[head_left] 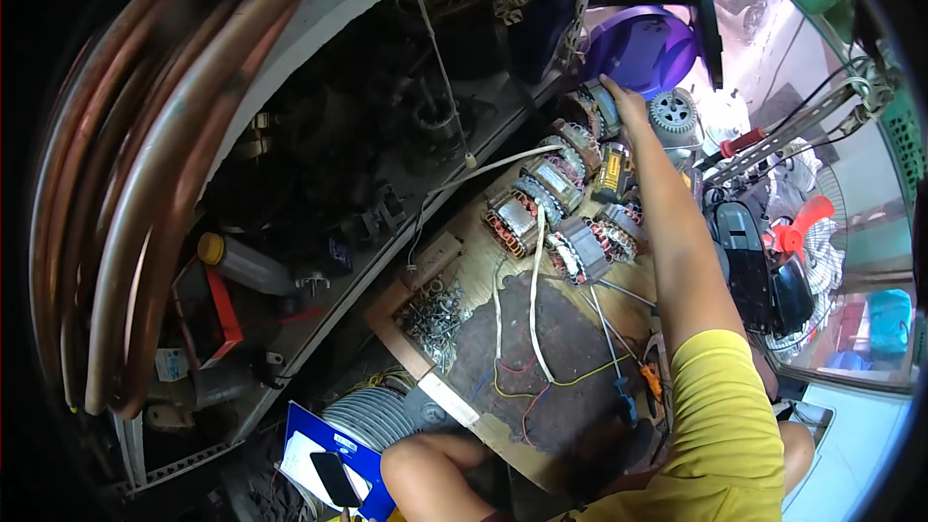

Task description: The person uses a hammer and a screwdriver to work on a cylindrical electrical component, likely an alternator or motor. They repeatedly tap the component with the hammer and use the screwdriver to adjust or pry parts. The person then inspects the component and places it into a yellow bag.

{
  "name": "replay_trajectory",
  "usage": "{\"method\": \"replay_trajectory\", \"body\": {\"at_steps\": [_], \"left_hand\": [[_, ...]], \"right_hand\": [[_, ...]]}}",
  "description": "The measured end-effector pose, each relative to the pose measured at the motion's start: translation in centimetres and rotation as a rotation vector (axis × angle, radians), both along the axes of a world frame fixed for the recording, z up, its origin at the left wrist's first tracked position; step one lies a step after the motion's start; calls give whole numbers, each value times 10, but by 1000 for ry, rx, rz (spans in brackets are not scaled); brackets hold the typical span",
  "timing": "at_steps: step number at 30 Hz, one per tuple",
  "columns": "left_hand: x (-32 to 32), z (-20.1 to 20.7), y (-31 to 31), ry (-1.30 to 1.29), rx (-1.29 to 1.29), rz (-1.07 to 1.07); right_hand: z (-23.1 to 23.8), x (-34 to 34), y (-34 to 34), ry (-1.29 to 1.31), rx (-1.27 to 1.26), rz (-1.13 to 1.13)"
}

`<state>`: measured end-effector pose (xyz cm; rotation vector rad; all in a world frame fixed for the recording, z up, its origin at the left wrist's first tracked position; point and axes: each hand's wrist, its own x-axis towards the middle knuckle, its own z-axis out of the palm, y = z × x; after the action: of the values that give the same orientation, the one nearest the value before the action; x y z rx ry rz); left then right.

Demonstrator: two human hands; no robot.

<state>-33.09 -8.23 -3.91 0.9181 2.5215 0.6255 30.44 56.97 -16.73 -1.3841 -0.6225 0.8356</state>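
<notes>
My right arm, in a yellow sleeve, stretches to the far end of the wooden work board. There my right hand [630, 106] grips the rim of a round motor stator [601, 110], fingers bent over its edge. Nearer stand several more wound stators, one [580, 249] with white-tied windings and one [512, 222] with orange ones. At the lower edge a fingertip of what seems my left hand [346, 513] touches the bottom of a dark phone [334, 478]. The phone lies over white paper and a blue folder [372, 469]. The rest of that hand is out of view.
Screws [433, 324] fill the board's left corner. Loose wires [537, 309] and a blue-handled screwdriver [625, 401] lie on the dark patch. A purple basin [643, 48] stands beyond. Red fan blades [802, 227] are at right; thick copper-coloured coils [145, 232] hang at left.
</notes>
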Motion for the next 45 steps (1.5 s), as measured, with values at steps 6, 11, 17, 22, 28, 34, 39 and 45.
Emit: {"method": "replay_trajectory", "body": {"at_steps": [6, 11, 17, 22, 28, 34, 39, 45], "left_hand": [[21, 9, 33, -113, -48, 55], [-44, -62, -2, -58, 116, -147], [-45, -40, 4, -51, 112, -165], [-41, -48, 54, -94, 269, -353], [-3, -80, 164, -363, 304, -457], [-16, -227, 252, -609, 70, -414], [-71, -352, 359, -261, 173, -586], [-92, -401, 491, 486, -144, -758]], "right_hand": [[-20, 17, 11, -476, -343, 222], [-25, 37, 4, -1121, -526, 52], [-5, -59, -116, -1256, 56, -40], [44, -216, -272, -1090, 283, 305], [-22, -290, -355, -1198, 189, 728], [-53, -287, -359, -1329, -37, 675], [-61, -294, -356, -1291, 3, 654], [-57, -287, -352, -1243, -12, 666]]}}
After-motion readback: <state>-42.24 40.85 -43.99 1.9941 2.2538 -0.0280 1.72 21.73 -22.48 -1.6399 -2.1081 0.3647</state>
